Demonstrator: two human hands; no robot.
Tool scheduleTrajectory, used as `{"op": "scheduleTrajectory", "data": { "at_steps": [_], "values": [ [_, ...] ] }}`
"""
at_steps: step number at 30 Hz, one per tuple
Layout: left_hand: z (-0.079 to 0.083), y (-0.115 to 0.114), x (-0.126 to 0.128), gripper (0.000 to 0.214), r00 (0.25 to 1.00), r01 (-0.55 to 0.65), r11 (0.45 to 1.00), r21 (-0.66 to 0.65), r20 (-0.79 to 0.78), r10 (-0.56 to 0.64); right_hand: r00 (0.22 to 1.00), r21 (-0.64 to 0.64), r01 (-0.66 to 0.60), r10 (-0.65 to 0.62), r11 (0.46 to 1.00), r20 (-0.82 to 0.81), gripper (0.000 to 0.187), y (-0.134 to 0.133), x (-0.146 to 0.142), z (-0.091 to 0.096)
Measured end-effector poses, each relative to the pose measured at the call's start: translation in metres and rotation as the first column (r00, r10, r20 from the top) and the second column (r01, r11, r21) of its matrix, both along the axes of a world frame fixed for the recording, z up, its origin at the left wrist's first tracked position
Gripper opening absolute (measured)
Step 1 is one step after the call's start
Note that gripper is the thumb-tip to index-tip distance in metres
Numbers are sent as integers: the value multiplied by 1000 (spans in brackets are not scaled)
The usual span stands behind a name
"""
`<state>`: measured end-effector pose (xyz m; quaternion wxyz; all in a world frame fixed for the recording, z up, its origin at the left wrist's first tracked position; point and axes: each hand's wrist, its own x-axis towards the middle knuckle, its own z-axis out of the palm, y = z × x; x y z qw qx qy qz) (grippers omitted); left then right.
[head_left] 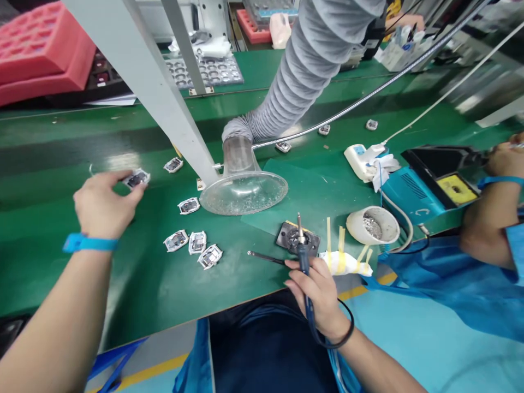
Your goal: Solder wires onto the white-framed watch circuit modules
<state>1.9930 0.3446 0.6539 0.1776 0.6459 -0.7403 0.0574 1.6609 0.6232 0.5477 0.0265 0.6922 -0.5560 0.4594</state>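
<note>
At the left, my left hand (107,197) pinches a small watch case (136,178) with electronics inside, above the green bench (143,278). My right hand (317,289) holds a soldering iron (303,248) with its tip pointing up. Between the same fingers are black tweezers (266,256), which stretch out to the left. Just beyond that hand lies a black fixture block (286,236). Between my hands, several more watch cases (197,242) lie loose on the bench, two of them touching or nearly so.
A clear extraction hood (244,192) on a grey hose (303,71) hangs over the middle, beside a white post (164,98). Right are a solder-scrap cup (373,225), a blue soldering station (417,191) and a power strip (362,161). A co-worker's arm (487,218) reaches in.
</note>
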Motion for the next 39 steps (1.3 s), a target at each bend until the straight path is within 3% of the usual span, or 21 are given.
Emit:
{"op": "scheduleTrajectory", "data": {
  "at_steps": [1,3,5,8,11,14,16,19,22,25,28,34,36,39],
  "values": [
    [0,28,-1,49,1000,17,996,-91,-11,-18,999,7,51,-51,999,10,5,5,-6,1],
    [-6,88,-9,39,982,184,967,-178,-6,-188,970,15,240,-240,971,30,16,15,-20,1],
    [-19,144,-23,30,904,417,900,-128,-47,-426,906,58,419,-421,906,38,24,22,-33,0],
    [-47,201,-50,33,783,607,794,-39,-142,-606,879,156,469,-477,869,13,32,28,-42,2],
    [-64,225,-71,33,767,620,784,-20,-196,-611,934,143,350,-356,926,19,22,31,-32,11],
    [-61,237,-82,8,752,622,783,-20,-264,-604,995,147,73,-83,986,63,16,32,-8,24],
    [-52,245,-86,22,665,715,698,44,-354,-658,985,143,-162,151,976,81,20,31,10,31],
    [-42,256,-88,38,508,846,516,138,-505,-698,912,140,-410,404,901,67,23,25,34,33],
    [-40,264,-87,45,451,875,460,153,-605,-656,873,159,-487,479,859,87,29,20,47,31],
    [-43,268,-82,33,501,836,508,208,-669,-550,854,182,-519,500,835,143,28,15,47,29],
    [-47,265,-75,14,585,737,637,224,-685,-436,845,197,-533,504,823,180,23,13,43,26],
    [-59,241,-63,6,720,471,864,177,-644,-260,939,244,-343,328,907,104,9,15,49,20],
    [-64,235,-63,11,751,439,884,161,-605,-263,962,266,-271,273,925,30,6,14,56,19],
    [-68,236,-66,11,738,496,856,143,-590,-329,975,286,-193,215,939,-49,13,7,65,18]
  ]
}}
